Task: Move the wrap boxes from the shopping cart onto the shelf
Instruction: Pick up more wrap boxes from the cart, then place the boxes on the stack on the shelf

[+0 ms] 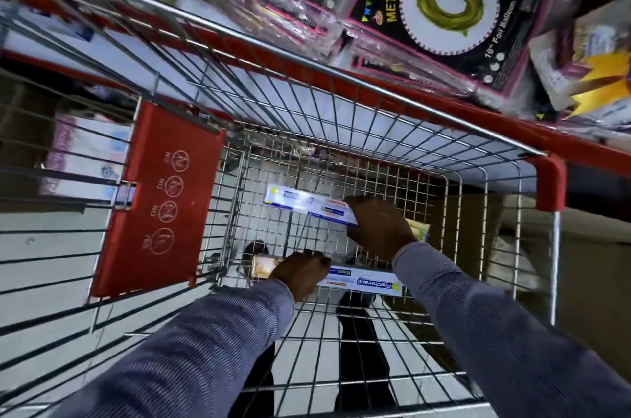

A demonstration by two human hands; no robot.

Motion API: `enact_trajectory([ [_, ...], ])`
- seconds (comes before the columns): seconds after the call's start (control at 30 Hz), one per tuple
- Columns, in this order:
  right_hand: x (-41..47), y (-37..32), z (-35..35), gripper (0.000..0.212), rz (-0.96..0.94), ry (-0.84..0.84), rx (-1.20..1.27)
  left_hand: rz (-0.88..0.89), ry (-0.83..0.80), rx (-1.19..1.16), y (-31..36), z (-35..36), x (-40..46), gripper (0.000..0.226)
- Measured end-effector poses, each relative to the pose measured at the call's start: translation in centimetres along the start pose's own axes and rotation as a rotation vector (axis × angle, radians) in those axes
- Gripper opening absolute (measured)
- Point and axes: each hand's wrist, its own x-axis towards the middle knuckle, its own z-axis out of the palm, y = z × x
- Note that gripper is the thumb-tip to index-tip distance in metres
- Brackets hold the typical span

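Both hands were down in the shopping cart (pixel 375 130). The right hand (pixel 379 229) closed over one wrap box (pixel 307 207), its long axis running out leftward from the grip. The left hand (pixel 300 272) clasped the nearer box (pixel 362 282) (stretching rightward beneath the right wrist).

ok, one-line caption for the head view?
Both hands reach into the shopping cart, left hand and right hand each on a Freshwrapp box.
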Motion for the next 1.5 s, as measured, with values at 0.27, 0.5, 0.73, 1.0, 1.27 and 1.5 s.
enact_trajectory([
  [0.27,-4.4,-2.7,-10.8,0.060,-0.090,0.225,0.010,-0.028,0.187,-0.019,-0.6,-7.2,-4.2,0.056],
  [0.5,-10.8,-4.9,-26.8,0.052,-0.163,0.444,-0.036,-0.011,0.633,-0.152,1.4,-22.1,-16.1,0.058],
  [0.73,-17.7,-7.0,-42.8,0.047,-0.276,0.594,-0.061,0.042,0.868,-0.026,5.0,-37.9,-25.6,0.050],
  [1.0,-22.8,-6.2,-55.5,0.035,-0.213,0.812,-0.148,0.060,1.056,0.029,7.2,-50.7,-30.4,0.050],
  [1.27,-20.1,-3.2,-63.2,0.049,-0.125,0.754,-0.103,0.080,1.057,-0.047,7.7,-59.9,-30.1,0.060],
  [1.5,-16.4,-1.0,-65.7,0.047,-0.066,0.758,-0.092,0.108,1.033,-0.075,6.6,-65.2,-27.8,0.050],
])
